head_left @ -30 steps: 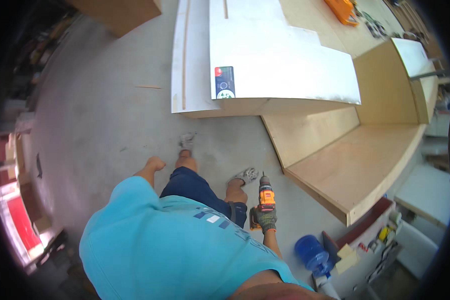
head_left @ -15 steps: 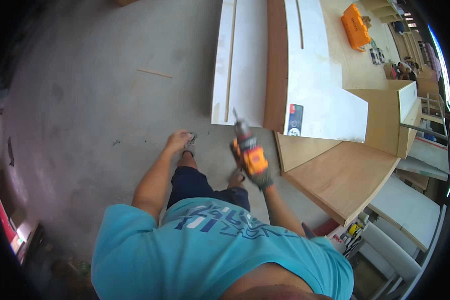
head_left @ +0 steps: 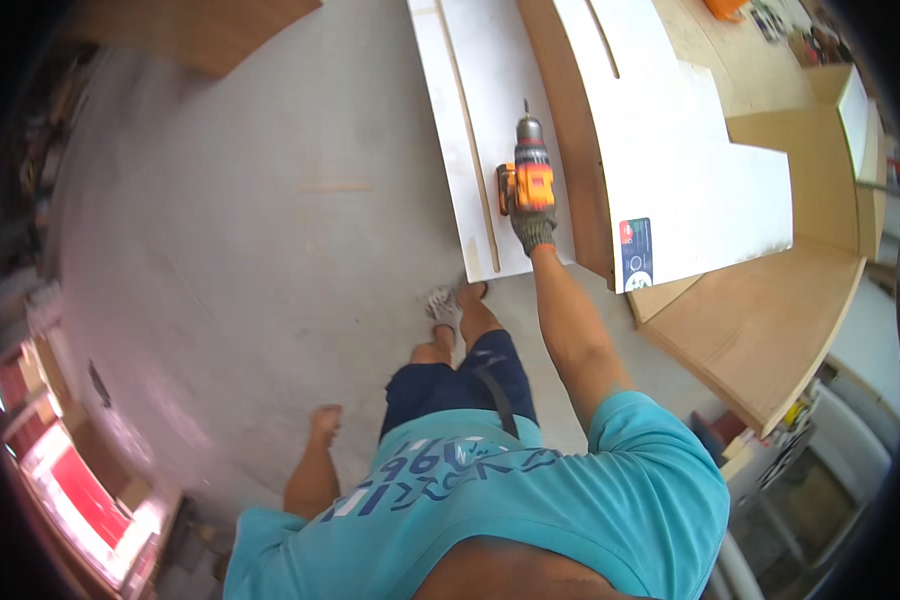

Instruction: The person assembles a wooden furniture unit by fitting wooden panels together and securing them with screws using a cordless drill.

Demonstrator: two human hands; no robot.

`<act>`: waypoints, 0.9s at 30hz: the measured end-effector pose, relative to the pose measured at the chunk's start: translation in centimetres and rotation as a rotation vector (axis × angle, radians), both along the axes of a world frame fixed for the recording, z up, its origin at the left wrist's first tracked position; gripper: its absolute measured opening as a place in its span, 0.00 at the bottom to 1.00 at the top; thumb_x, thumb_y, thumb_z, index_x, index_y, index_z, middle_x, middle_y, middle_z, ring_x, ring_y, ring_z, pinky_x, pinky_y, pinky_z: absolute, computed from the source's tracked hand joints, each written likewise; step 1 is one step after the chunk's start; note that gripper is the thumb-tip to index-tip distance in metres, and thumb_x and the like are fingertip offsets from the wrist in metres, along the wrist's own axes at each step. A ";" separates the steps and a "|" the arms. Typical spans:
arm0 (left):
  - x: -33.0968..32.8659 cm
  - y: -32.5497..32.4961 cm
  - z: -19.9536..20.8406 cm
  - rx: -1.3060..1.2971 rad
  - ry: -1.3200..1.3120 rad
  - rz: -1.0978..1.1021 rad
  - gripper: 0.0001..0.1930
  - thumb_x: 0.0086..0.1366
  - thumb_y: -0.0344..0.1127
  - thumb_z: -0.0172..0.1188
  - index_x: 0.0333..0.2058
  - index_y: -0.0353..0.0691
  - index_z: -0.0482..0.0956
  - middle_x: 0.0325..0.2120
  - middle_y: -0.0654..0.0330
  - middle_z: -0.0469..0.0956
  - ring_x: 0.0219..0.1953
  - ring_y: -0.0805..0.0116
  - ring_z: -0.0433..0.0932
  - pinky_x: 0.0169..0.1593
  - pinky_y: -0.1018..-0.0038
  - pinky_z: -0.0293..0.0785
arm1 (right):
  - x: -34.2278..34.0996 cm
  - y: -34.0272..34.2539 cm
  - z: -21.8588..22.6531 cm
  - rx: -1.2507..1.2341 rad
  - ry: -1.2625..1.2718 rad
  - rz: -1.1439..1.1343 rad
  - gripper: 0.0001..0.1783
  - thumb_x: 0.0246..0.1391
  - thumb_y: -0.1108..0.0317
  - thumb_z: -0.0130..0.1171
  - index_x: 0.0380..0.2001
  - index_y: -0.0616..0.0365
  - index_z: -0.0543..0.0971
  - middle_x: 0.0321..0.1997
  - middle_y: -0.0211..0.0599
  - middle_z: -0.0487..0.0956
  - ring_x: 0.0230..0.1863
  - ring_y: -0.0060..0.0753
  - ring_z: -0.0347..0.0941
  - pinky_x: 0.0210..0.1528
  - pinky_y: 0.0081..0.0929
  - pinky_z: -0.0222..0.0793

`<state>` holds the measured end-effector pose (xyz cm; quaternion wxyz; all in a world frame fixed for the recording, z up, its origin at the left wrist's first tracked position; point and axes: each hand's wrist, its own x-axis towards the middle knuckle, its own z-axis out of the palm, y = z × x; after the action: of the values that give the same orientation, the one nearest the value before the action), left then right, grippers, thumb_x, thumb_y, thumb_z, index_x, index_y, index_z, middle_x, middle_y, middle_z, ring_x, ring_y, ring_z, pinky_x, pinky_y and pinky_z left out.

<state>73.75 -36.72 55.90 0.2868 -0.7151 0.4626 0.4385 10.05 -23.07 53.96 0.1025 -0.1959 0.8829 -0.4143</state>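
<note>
From the head view, my right hand (head_left: 534,230) wears a grey knit glove and is closed tight around the grip of an orange and black cordless drill (head_left: 528,170). My right arm is stretched out straight toward the far side, and the drill's nose points away from me. The drill hangs over a long white board (head_left: 470,130) that lies on the floor, close beside the thin strip that runs along the board's length. Whether the bit touches the board I cannot tell.

My left hand (head_left: 325,418) is bare and hangs low at my left side over the grey concrete floor (head_left: 250,230). Its fingers look loosely curled, holding nothing and touching nothing.

Just right of the drill a brown wooden panel (head_left: 565,120) stands on edge against a wide white stepped sheet (head_left: 690,170), which carries a small printed label near its close corner. Farther right lie light plywood sheets (head_left: 770,330). My feet stand just near the white board's close end.
</note>
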 end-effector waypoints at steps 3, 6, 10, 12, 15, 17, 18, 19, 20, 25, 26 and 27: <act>-9.0 -1.6 0.0 -0.013 0.130 -0.246 0.21 0.59 0.44 0.60 0.47 0.37 0.82 0.39 0.50 0.82 0.36 0.57 0.80 0.41 0.64 0.76 | 2.7 0.4 -0.8 0.303 0.122 0.035 0.13 0.55 0.60 0.59 0.40 0.54 0.78 0.38 0.38 0.82 0.39 0.42 0.80 0.40 0.37 0.75; -22.3 -4.4 -2.5 -0.114 0.253 -0.603 0.28 0.61 0.52 0.61 0.49 0.33 0.79 0.45 0.46 0.81 0.50 0.52 0.79 0.54 0.63 0.72 | 1.2 2.7 -3.1 0.240 0.205 -0.017 0.17 0.51 0.59 0.63 0.41 0.56 0.77 0.35 0.39 0.82 0.36 0.44 0.80 0.39 0.38 0.76; -39.4 -9.0 -6.3 0.011 0.510 -0.140 0.25 0.68 0.57 0.51 0.47 0.40 0.77 0.33 0.62 0.77 0.34 0.71 0.73 0.37 0.72 0.69 | 1.0 3.1 -2.6 0.161 0.031 -0.064 0.25 0.46 0.57 0.68 0.46 0.56 0.75 0.35 0.40 0.82 0.37 0.46 0.80 0.40 0.38 0.76; -44.3 -9.1 -8.5 0.099 0.587 0.018 0.28 0.68 0.60 0.49 0.51 0.41 0.75 0.36 0.61 0.77 0.37 0.70 0.73 0.40 0.69 0.69 | 1.7 4.0 0.3 0.138 -0.237 -0.157 0.36 0.45 0.54 0.68 0.55 0.59 0.70 0.42 0.46 0.81 0.44 0.50 0.79 0.45 0.39 0.75; -51.4 -10.1 -17.0 0.294 0.558 0.221 0.36 0.67 0.68 0.41 0.60 0.44 0.68 0.48 0.54 0.76 0.47 0.62 0.73 0.50 0.57 0.67 | 6.2 6.7 4.1 0.300 -0.027 -0.189 0.33 0.50 0.57 0.65 0.56 0.62 0.69 0.53 0.55 0.74 0.58 0.60 0.68 0.61 0.48 0.63; -51.8 -12.4 -24.8 0.328 0.478 0.234 0.39 0.66 0.71 0.39 0.61 0.44 0.68 0.52 0.53 0.74 0.50 0.59 0.72 0.54 0.54 0.64 | 8.9 8.6 7.9 0.315 0.111 -0.115 0.27 0.50 0.60 0.65 0.52 0.58 0.73 0.54 0.53 0.72 0.57 0.57 0.68 0.60 0.52 0.63; -52.6 -16.8 -27.8 0.313 0.438 0.233 0.40 0.65 0.72 0.39 0.61 0.44 0.67 0.54 0.53 0.73 0.52 0.58 0.72 0.56 0.53 0.63 | 8.5 7.2 10.9 0.268 0.176 -0.130 0.27 0.48 0.60 0.66 0.51 0.57 0.74 0.55 0.52 0.71 0.57 0.57 0.68 0.60 0.53 0.63; -52.9 -20.2 -30.2 0.290 0.734 0.192 0.40 0.65 0.72 0.37 0.62 0.46 0.66 0.57 0.56 0.71 0.57 0.56 0.69 0.58 0.50 0.61 | 8.1 7.2 12.8 0.330 0.251 -0.241 0.30 0.46 0.58 0.68 0.53 0.56 0.73 0.57 0.51 0.70 0.58 0.58 0.66 0.61 0.55 0.61; -54.5 -18.1 -32.3 0.331 0.653 0.310 0.36 0.66 0.70 0.38 0.60 0.50 0.68 0.54 0.60 0.74 0.55 0.59 0.70 0.56 0.51 0.63 | 8.1 9.0 14.2 0.477 0.313 -0.344 0.34 0.44 0.56 0.70 0.55 0.55 0.72 0.58 0.50 0.69 0.59 0.59 0.65 0.62 0.58 0.60; -59.7 -13.3 -34.1 0.391 0.817 0.423 0.32 0.66 0.67 0.42 0.57 0.52 0.70 0.51 0.62 0.75 0.55 0.62 0.71 0.55 0.53 0.65 | 3.1 11.2 14.0 0.886 0.447 -0.619 0.49 0.38 0.48 0.73 0.63 0.52 0.65 0.63 0.54 0.63 0.64 0.64 0.59 0.67 0.63 0.48; -57.9 -13.0 -34.7 0.383 0.786 0.424 0.32 0.66 0.67 0.42 0.57 0.52 0.70 0.51 0.62 0.75 0.55 0.62 0.70 0.55 0.53 0.65 | 3.3 11.0 13.4 0.951 0.399 -0.625 0.51 0.35 0.45 0.74 0.62 0.52 0.66 0.63 0.55 0.63 0.64 0.64 0.58 0.68 0.64 0.47; -56.4 -13.5 -35.2 0.371 0.778 0.427 0.32 0.66 0.67 0.42 0.57 0.52 0.70 0.51 0.62 0.75 0.55 0.62 0.70 0.55 0.53 0.65 | 3.6 10.9 12.7 1.007 0.345 -0.629 0.53 0.33 0.43 0.74 0.62 0.52 0.66 0.63 0.56 0.63 0.65 0.64 0.58 0.68 0.64 0.46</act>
<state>17.32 -50.22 20.75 0.1188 -0.5138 0.2924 0.7977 13.61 -12.16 66.67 -0.0890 0.0821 0.9894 0.0806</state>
